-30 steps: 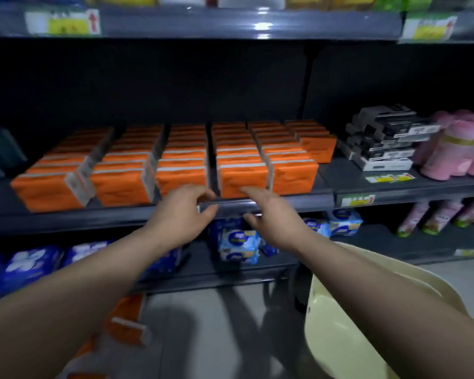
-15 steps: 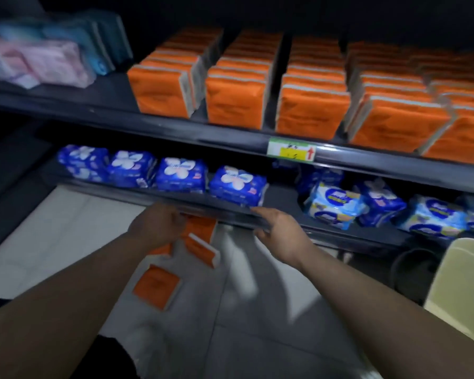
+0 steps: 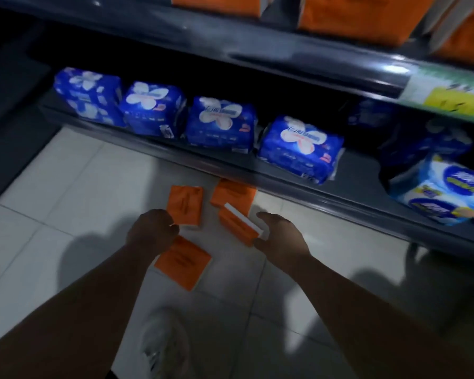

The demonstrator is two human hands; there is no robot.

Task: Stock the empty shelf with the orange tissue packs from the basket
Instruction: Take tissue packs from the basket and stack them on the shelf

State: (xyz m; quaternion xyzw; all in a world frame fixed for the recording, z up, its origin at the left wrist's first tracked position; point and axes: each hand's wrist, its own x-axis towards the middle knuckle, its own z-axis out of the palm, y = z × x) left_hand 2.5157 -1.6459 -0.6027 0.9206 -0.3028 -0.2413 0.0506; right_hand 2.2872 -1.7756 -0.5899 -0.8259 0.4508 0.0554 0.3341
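Several orange tissue packs lie on the white floor tiles in front of the bottom shelf. My left hand (image 3: pixel 151 233) hangs over the near corner of a flat orange pack (image 3: pixel 187 206), fingers curled; its grip is hidden. My right hand (image 3: pixel 281 239) has its fingers and thumb on either side of the white end of a tilted orange pack (image 3: pixel 238 224). Another pack (image 3: pixel 233 193) lies partly under the shelf edge, and one more (image 3: pixel 183 262) lies flat between my forearms. Stocked orange packs (image 3: pixel 353 20) stand on the upper shelf. The basket is out of view.
The bottom shelf (image 3: pixel 230 162) carries blue wrapped packs (image 3: pixel 220 121), with light blue rolls (image 3: pixel 443 192) at the right. A yellow-green price label (image 3: pixel 449 97) sits on the upper shelf's edge. My white shoe (image 3: pixel 162 346) stands on the tiles below.
My view has dropped from the stocked shelf to the floor. Both hands have moved down from the shelf edge to the orange packs lying on the tiles.
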